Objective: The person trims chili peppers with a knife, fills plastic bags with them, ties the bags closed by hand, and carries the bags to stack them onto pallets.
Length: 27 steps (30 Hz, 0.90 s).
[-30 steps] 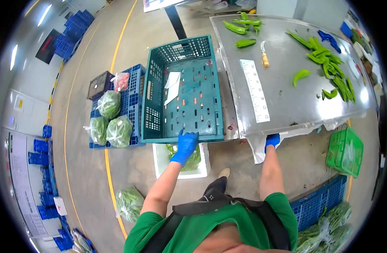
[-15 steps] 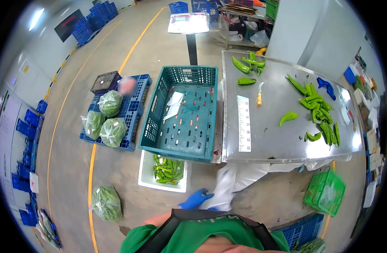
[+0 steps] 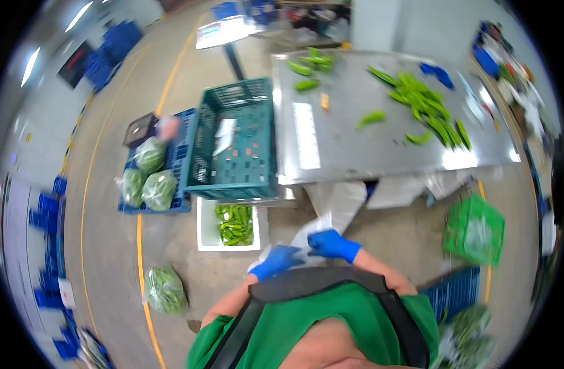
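Observation:
Both my hands wear blue gloves and are low, in front of my body. My right hand (image 3: pixel 332 245) is closed on translucent white plastic sheeting (image 3: pixel 313 230), which runs up toward the underside of the steel table (image 3: pixel 356 161). To its left, my left hand (image 3: pixel 276 259) is somewhat blurred, its fingers closed on the lower part of the same plastic. Just beyond my left hand a white foam box (image 3: pixel 203 230) on the floor holds green peppers (image 3: pixel 236 222) in clear plastic.
A teal crate (image 3: pixel 199 163) with a paper slip stands left of the table. Loose green peppers (image 3: pixel 417 98) and a label strip (image 3: pixel 306 135) lie on the table. Bagged greens (image 3: pixel 165 289) sit at left; a green basket (image 3: pixel 476 234) stands at right. A scale (image 3: pixel 223 32) stands behind.
My right hand has come into clear view and grips the plastic. My left hand has turned down onto it. The camera view has shifted, so the table appears higher and further left.

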{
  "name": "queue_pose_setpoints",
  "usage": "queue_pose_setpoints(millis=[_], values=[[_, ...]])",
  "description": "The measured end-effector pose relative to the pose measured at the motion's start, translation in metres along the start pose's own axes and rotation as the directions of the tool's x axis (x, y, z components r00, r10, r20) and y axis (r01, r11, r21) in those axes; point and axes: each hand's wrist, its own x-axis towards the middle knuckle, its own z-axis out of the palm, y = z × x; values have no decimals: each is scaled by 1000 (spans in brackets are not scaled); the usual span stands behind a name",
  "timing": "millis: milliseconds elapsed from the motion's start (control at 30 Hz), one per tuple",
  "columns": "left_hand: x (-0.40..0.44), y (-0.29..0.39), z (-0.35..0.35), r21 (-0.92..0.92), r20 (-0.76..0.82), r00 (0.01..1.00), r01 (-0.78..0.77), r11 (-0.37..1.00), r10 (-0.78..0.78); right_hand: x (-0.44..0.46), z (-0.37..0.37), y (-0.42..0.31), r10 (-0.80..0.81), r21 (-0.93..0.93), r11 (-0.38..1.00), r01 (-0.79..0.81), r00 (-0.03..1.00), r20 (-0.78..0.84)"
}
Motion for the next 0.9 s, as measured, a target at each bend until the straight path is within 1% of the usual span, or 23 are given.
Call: queue_pose_setpoints(millis=[67, 133, 167, 200, 233, 267, 300, 333, 367, 400, 433, 467, 533, 567, 600, 633, 700, 733, 767, 800, 833, 867, 900], values=[[14, 9, 11, -102, -233, 970, -93, 990, 67, -25, -12, 13, -88, -215, 975, 61, 989, -117], [27, 18, 16, -91, -245, 963, -134, 987, 108, -51, -33, 13, -33, -336, 942, -20, 988, -150], [35, 21, 19, -246, -67, 998, 6, 969, -23, -63, -36, 18, -71, -361, 930, -66, 933, -353], [40, 29, 22, -382, -25, 994, 85, 920, -102, -74, -46, 16, -119, -382, 917, -113, 837, -534], [49, 39, 25, -509, -25, 986, 132, 851, -167, -84, -56, 13, -143, -377, 901, -214, 673, -725], [61, 51, 23, -624, -19, 972, 172, 762, -235, -94, -53, 9, 91, -124, 954, -273, 657, -748], [71, 73, 20, -732, -94, 960, 114, 672, -265, -102, -46, 3, 318, 135, 937, -322, 627, -712], [80, 85, 29, -773, -60, 978, 80, 629, -198, -108, -39, -2, 524, 384, 852, -357, 587, -617], [88, 96, 40, -812, -26, 991, 55, 582, -130, -104, -15, 14, 649, 454, 753, -477, 653, -390], [98, 105, 52, -848, 5, 998, 35, 529, -59, -108, -4, 20, 704, 597, 664, -450, 646, -296], [116, 94, 79, -804, -23, 1000, -24, 594, 10, -114, 1, 26, 739, 716, 559, -419, 642, -201], [124, 103, 74, -827, 64, 996, 85, 556, -58, -122, 3, 39, 756, 808, 445, -385, 645, -109], [121, 108, 47, -833, 257, 945, 323, 449, -203, -146, 22, 67, 793, 680, 570, -461, 524, -311], [122, 85, 38, -972, 140, 987, 152, 177, -83, -161, 37, 83, 786, 609, 613, -504, 465, -406], [121, 50, 27, -983, -63, 984, -33, 181, -165, -183, 65, 112, 769, 465, 634, -618, 437, -467], [119, 18, 10, -979, -162, 956, -124, 163, -243, -212, 91, 137, 739, 306, 626, -717, 421, -525], [100, -55, -27, -955, -293, 891, -258, 144, -346, -273, 125, 171, 830, 174, 470, -866, 365, -422], [92, -90, -44, -941, -336, 874, -296, 166, -351, -309, 149, 204, 939, 211, 301, -930, 250, -237], [84, -82, -51, -879, -451, 767, -295, 374, -455, -323, 136, 204, 965, 256, 238, -937, 199, -170], [79, -92, -40, -405, -697, 642, 16, 914, -320, -322, 121, 207, 955, 230, 296, -927, 277, -111], [91, -105, -38, -824, -528, 612, -200, 530, -589, -311, 104, 219, 935, 208, 353, -912, 349, -58], [98, -86, -43, -923, -236, 649, -382, -42, -723, -296, 83, 222, 909, 188, 408, -894, 416, 9], [108, -68, -41, -972, -218, 681, -218, 92, -699, -258, 41, 226, 816, 127, 578, -806, 571, -87]])
